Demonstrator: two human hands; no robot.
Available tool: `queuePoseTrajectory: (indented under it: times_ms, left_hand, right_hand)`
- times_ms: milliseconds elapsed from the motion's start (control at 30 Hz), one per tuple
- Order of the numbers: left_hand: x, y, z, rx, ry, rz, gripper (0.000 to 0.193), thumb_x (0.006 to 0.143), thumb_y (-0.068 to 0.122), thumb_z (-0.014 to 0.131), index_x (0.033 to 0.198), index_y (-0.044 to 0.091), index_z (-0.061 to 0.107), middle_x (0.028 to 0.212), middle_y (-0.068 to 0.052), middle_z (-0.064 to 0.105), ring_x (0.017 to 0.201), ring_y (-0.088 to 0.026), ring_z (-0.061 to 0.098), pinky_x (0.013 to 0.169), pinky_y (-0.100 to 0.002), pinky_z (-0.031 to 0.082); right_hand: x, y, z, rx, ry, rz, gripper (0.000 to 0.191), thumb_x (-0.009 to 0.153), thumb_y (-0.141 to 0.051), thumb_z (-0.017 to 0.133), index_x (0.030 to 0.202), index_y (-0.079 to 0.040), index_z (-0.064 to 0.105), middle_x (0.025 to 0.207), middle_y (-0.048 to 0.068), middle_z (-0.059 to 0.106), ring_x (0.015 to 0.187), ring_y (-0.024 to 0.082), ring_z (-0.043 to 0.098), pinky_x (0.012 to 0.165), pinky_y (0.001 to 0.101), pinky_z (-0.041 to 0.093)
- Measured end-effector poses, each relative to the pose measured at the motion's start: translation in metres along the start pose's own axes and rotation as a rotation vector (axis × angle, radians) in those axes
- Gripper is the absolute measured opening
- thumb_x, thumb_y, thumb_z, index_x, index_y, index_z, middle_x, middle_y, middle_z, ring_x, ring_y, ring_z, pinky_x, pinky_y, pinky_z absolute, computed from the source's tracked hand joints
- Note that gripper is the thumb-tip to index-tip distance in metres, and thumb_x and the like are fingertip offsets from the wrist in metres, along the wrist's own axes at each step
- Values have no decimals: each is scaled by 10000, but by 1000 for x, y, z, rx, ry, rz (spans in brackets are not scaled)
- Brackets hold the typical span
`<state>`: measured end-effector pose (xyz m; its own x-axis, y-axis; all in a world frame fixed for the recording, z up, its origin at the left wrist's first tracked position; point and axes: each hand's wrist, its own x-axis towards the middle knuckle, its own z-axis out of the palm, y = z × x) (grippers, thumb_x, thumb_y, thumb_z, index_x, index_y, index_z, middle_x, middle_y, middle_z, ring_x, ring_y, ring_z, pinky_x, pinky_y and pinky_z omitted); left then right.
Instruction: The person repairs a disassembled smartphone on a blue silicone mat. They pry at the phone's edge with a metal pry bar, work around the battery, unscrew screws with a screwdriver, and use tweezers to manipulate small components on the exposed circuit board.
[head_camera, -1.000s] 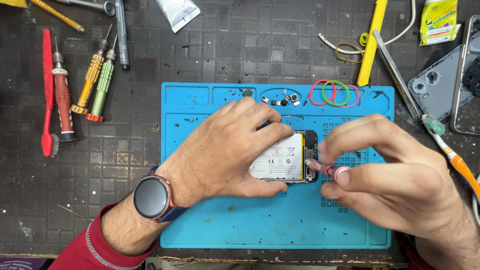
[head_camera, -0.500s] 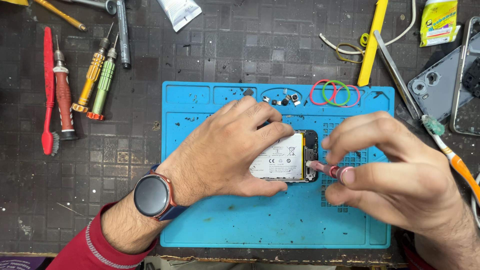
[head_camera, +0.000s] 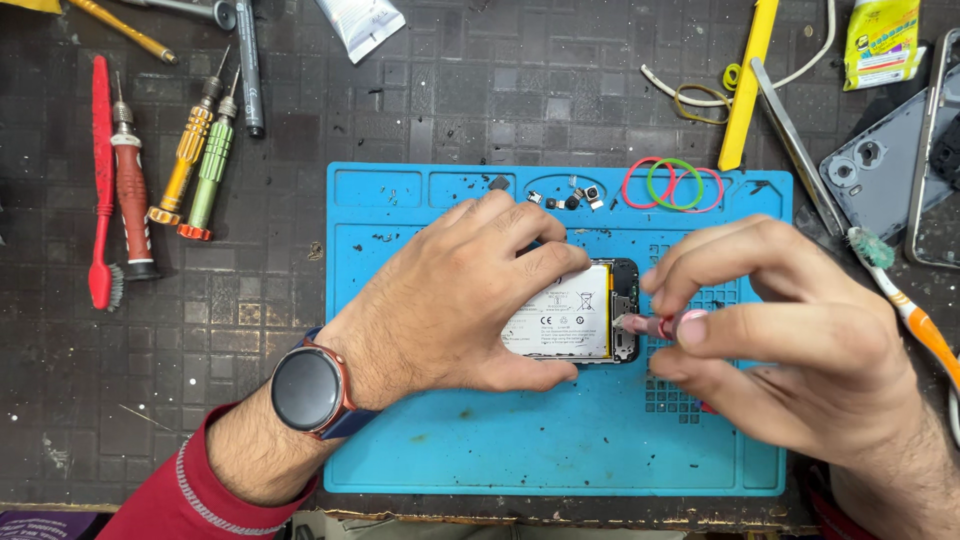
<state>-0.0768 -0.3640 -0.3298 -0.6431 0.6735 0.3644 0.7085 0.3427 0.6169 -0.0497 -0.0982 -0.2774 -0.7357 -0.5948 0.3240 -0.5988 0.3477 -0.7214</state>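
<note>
1. Head view: an opened phone (head_camera: 600, 315) lies face down near the middle of a blue mat (head_camera: 450, 460), its white battery (head_camera: 565, 320) showing.
2. Left hand (head_camera: 450, 300) lies flat over the phone's left part, fingers spread and pressing it down, thumb along its lower edge; it grips nothing. A dark watch (head_camera: 308, 390) sits on that wrist, above a red sleeve (head_camera: 170, 495).
3. Right hand (head_camera: 800, 340) is closed in a pinch on a small pink-handled tool (head_camera: 665, 325), whose metal tip touches the phone's right edge.
4. Small loose parts (head_camera: 570, 197) sit in a shallow tray at the mat's top edge; just to their right lie rubber bands (head_camera: 672, 185), red and green.
5. Mat rests on a dark, gridded table (head_camera: 420, 90).
6. Left of the mat, well apart: a red brush (head_camera: 100, 180), a red screwdriver (head_camera: 130, 190), an orange one (head_camera: 188, 155) and a green one (head_camera: 212, 165), with a black pen (head_camera: 250, 70) above.
7. Right of the mat: a yellow pry bar (head_camera: 748, 85), metal tweezers (head_camera: 795, 145), a toothbrush (head_camera: 905, 300) with an orange handle, and a grey phone back cover (head_camera: 880, 165).
8. White tube (head_camera: 362, 25) lies at the top edge.
</note>
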Motion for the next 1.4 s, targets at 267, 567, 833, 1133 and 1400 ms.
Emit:
queuePoseTrajectory:
  times_ms: [267,567,833,1133,1400]
  left_hand:
    - [1,1,-2,40,-12,-3,655,680,456,881,1174,89,657,1084,-78,600,992,-300,580,855,-435,494]
    - [1,1,-2,76,-5,10,675,686,491,873,1188,94,658,1094,-71,605,997,-294,580,853,-430,486]
    - [3,2,-3,80,-21,6,663,701,496,865,1189,98,658,1086,-66,606,990,-291,580,850,-434,484]
    - [1,4,-7,92,5,36,586,761,517,842,1140,100,678,1066,-67,621,988,-280,594,813,-414,459]
    - [1,6,-2,91,90,61,277,922,311,793,1087,111,697,1040,-11,641,963,-218,604,799,-379,445]
  right_hand:
    - [-6,2,1,186,17,137,359,869,136,650,1145,-71,552,1109,130,715,998,238,754,883,361,630]
    - [-8,4,1,185,-23,136,340,894,138,618,1158,-58,530,1117,183,695,1019,251,752,824,334,667]
    - [-15,2,6,223,137,200,465,924,180,571,1250,-48,331,1022,215,685,992,286,788,862,408,678]
    - [-12,-4,2,173,161,144,445,967,141,570,1281,-82,347,1030,205,702,992,315,789,929,468,698]
    - [-14,-9,3,177,196,113,430,1017,101,568,1296,-134,340,1100,150,678,988,321,783,957,478,692]
